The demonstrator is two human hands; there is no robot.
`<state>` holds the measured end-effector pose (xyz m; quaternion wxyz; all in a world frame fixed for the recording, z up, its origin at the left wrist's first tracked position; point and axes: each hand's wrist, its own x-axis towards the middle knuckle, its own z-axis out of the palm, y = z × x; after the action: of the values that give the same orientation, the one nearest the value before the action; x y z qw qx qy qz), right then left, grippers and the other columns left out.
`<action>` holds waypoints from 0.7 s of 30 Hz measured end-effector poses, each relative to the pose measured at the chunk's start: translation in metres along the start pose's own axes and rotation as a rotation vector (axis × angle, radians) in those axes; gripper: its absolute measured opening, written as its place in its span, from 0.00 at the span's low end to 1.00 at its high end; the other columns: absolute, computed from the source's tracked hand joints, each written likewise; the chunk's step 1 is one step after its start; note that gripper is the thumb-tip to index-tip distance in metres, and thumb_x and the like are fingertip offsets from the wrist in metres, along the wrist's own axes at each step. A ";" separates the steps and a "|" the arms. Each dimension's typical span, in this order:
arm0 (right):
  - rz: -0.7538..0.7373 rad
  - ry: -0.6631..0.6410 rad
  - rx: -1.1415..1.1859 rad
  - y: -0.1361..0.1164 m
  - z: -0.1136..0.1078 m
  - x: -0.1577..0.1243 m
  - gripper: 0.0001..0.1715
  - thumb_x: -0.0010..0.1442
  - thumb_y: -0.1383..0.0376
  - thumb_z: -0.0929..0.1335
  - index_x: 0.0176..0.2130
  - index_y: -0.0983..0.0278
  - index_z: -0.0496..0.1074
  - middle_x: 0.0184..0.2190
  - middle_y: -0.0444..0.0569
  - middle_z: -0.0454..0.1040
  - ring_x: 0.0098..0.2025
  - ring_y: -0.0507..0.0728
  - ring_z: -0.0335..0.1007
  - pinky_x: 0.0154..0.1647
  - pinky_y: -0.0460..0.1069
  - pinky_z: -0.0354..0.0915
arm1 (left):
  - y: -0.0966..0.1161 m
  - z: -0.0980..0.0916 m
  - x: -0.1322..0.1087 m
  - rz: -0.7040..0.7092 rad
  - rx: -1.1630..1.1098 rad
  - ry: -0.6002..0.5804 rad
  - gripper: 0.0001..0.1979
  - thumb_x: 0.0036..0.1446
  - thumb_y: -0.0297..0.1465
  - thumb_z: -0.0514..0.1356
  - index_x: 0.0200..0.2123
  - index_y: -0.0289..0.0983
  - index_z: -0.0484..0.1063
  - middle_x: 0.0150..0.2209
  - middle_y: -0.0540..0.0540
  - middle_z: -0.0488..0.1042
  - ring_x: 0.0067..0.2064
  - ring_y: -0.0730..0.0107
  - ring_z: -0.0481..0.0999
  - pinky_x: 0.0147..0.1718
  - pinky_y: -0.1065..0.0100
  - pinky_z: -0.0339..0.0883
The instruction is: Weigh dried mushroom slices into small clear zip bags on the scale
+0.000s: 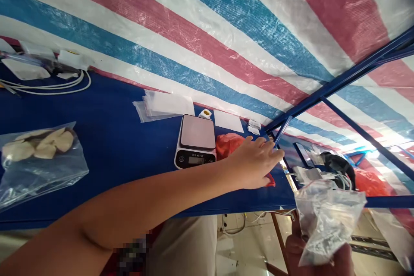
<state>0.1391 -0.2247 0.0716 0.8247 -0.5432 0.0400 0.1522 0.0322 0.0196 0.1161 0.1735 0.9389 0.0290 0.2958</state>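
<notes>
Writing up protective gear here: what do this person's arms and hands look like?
The left hand is bare, with no glove, ring or bracelet seen, and the left forearm has no sleeve. The right hand shows only in part, and no glove is seen on it.

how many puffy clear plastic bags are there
2: a bag of pale chunks on the blue tabletop, and a bag held in a hand at lower right. Others may be hidden.

Digital scale point(195, 141) bars hand point(254, 163) from zip bag point(42, 159) (tarp point(207, 30) behind)
</notes>
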 end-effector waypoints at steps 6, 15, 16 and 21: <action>-0.043 -0.114 -0.121 0.009 -0.013 0.007 0.22 0.62 0.45 0.71 0.54 0.43 0.80 0.55 0.48 0.79 0.36 0.57 0.78 0.18 0.48 0.64 | -0.029 0.039 -0.002 0.063 0.252 0.019 0.18 0.65 0.20 0.50 0.52 0.33 0.74 0.41 0.40 0.78 0.44 0.56 0.76 0.39 0.55 0.62; 0.021 -0.070 -0.075 0.014 -0.011 0.005 0.20 0.61 0.46 0.72 0.51 0.47 0.81 0.50 0.47 0.81 0.36 0.58 0.79 0.19 0.49 0.68 | -0.030 0.049 -0.007 0.355 0.142 -0.059 0.12 0.67 0.37 0.58 0.37 0.43 0.83 0.66 0.45 0.71 0.68 0.50 0.64 0.63 0.41 0.58; 0.012 -0.079 -0.084 0.016 -0.012 0.006 0.20 0.61 0.47 0.72 0.51 0.46 0.81 0.50 0.47 0.81 0.36 0.58 0.79 0.19 0.49 0.68 | -0.030 0.052 -0.009 0.357 0.165 -0.068 0.12 0.67 0.37 0.59 0.36 0.43 0.83 0.66 0.45 0.71 0.68 0.50 0.64 0.65 0.40 0.56; 0.073 -0.071 -0.059 0.023 -0.023 0.011 0.22 0.60 0.48 0.73 0.54 0.43 0.80 0.52 0.44 0.81 0.39 0.60 0.82 0.20 0.50 0.71 | -0.034 0.043 -0.015 0.334 0.352 0.019 0.18 0.64 0.19 0.56 0.51 0.39 0.79 0.47 0.42 0.81 0.53 0.57 0.75 0.64 0.43 0.57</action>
<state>0.1454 -0.2347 0.0392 0.8032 -0.5596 0.0260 0.2027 0.0462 0.0358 0.0633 -0.0446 0.9436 -0.0738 0.3197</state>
